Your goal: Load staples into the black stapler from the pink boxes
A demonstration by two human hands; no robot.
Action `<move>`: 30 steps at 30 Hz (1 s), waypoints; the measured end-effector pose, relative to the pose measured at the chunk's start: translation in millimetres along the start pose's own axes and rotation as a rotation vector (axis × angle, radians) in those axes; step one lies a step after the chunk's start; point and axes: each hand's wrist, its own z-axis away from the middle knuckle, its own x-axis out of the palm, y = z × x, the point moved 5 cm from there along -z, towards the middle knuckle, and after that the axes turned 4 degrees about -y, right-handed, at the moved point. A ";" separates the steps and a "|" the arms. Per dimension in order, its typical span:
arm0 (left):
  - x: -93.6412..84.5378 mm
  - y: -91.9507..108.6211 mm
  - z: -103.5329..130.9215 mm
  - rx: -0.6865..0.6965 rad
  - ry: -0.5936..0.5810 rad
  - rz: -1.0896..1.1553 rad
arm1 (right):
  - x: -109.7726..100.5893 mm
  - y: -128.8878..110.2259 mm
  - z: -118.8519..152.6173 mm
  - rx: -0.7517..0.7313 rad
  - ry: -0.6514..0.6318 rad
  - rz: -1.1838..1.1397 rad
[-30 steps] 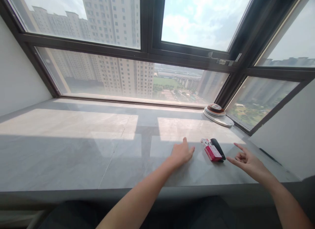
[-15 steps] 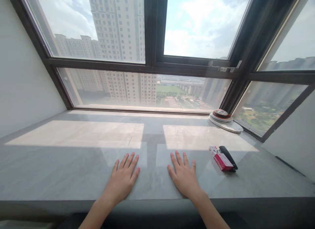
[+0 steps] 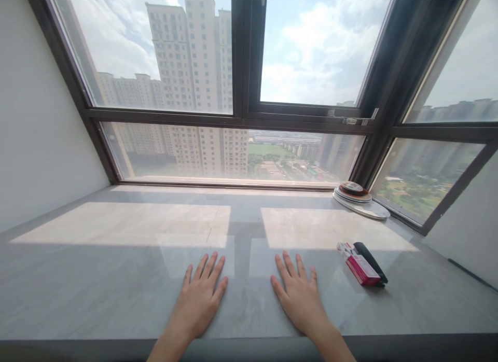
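My left hand (image 3: 200,297) lies palm down on the grey marbled sill (image 3: 116,289), its fingers spread and nothing in it. To its right, my right hand (image 3: 299,294) rests flat in the same way, fingers apart, also holding nothing. A pink and white box (image 3: 360,266) lies on the sill to the right of my right hand. Beside the box, partly behind it, is a black stapler-like object (image 3: 371,262).
A stack of round plates or mats (image 3: 356,196) sits in the far right corner by the window frame (image 3: 241,122). A thin black strip (image 3: 472,274) lies along the right wall. White wall on the left.
The view has tilted up a little, so the sill, the hands and the objects appear lower. Both hands stay flat on the sill, and the box and plates have not moved on it.
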 end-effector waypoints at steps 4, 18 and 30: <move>-2.0 1.4 0.5 -0.009 -0.008 0.007 | -1.0 3.0 -0.3 -0.002 -0.010 -0.022; -0.9 0.3 3.1 -0.026 -0.039 0.018 | -1.5 13.7 2.3 0.010 -0.050 -0.087; 3.6 0.9 19.5 -0.046 -0.040 0.023 | 4.8 38.7 29.0 0.029 -0.041 -0.046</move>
